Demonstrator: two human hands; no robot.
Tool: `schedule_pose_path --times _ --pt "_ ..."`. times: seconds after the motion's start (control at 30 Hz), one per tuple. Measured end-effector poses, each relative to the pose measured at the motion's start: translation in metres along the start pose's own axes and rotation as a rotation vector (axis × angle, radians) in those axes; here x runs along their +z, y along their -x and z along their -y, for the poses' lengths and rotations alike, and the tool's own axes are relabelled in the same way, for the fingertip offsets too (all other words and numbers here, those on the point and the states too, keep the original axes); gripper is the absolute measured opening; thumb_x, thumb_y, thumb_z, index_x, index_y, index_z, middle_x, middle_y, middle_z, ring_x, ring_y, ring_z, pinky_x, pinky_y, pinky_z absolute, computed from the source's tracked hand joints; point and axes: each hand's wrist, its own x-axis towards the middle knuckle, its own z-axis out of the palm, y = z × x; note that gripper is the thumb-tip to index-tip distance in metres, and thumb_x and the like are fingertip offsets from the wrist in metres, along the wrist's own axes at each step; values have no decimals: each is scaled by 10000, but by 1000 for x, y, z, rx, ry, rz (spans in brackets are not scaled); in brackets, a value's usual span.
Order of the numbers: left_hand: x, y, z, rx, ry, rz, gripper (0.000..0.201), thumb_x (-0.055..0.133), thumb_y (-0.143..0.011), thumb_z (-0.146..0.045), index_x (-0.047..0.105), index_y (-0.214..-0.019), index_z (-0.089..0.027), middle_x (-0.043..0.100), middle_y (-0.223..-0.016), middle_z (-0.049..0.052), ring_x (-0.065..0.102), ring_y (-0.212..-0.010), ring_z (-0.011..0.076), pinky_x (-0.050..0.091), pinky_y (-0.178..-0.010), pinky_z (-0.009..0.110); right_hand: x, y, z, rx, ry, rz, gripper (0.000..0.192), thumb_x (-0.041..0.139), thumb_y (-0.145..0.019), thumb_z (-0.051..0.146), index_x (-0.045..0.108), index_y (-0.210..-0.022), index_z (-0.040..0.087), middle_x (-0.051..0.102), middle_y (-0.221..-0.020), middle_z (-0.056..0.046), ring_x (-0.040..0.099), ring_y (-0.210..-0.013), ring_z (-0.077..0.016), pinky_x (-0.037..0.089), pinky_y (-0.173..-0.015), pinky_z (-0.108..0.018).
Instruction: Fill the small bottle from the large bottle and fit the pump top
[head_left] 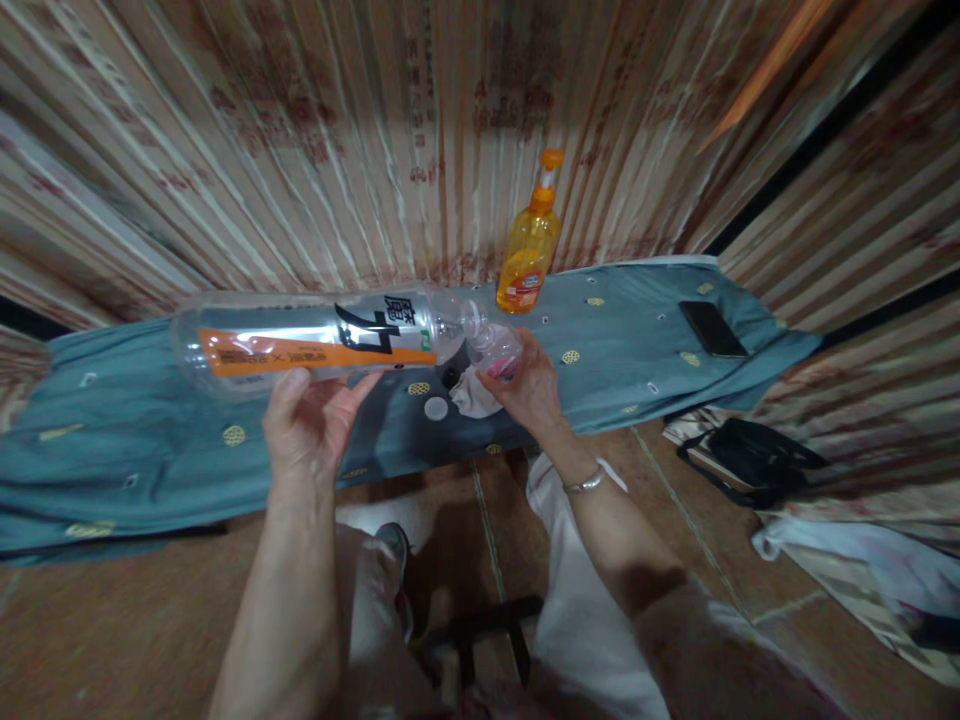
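My left hand [319, 415] supports a large clear plastic bottle [307, 340] with an orange and black label, thumb in front and fingers beneath. The bottle lies on its side in the air, neck pointing right. In my right hand [532, 385] is a smaller clear plastic bottle [495, 345] with some pink on it. The two bottle mouths meet, or nearly so; I cannot tell whether they touch. Below them, a crumpled white cloth [474, 397] rests on the teal tablecloth [600, 375]. A round whitish cap [436, 408] lies left of the cloth, near a small dark object [451, 374].
An orange pump bottle [529, 260] stands at the table's back edge, before a pleated curtain [337, 150]. A black phone [712, 329] lies at the right end. Below on the right are a black bag [750, 455] and white fabric [862, 570]; a dark stool-like frame [487, 625] stands between my legs.
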Motion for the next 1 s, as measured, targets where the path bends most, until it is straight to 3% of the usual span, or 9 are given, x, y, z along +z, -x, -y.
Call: schedule_pose_path --times 0.17,0.53,0.77,1.0 --pt "0 0 0 -2 0 -19 341 859 -572 -286 561 -723 -219 672 -847 21 639 -1016 283 609 -878 541 0 0 -1 -1 7 9 805 777 -793 480 436 -1416 101 624 -1378 -267 605 -1298 -373 485 -1092 -551" --pt "3 1 -2 0 -40 17 314 863 -582 -314 612 -756 -243 736 -925 2 678 -892 238 639 -796 450 -1 0 0 -3 4 1 823 815 -762 457 444 -1404 99 623 -1379 -268 617 -1282 -373 491 -1088 -551" --pt "3 2 -3 -5 -47 23 343 873 -574 -315 619 -798 -259 727 -986 31 657 -1049 305 631 -823 475 -2 -1 1 11 -6 7 828 833 -736 414 449 -1392 86 635 -1363 -269 625 -1273 -373 495 -1086 -538" --pt "2 1 -2 7 -33 7 409 899 -541 -323 610 -821 -246 730 -960 16 668 -933 255 635 -835 490 -1 0 0 2 1 6 829 813 -764 451 438 -1404 81 618 -1384 -281 609 -1296 -377 476 -1104 -555"
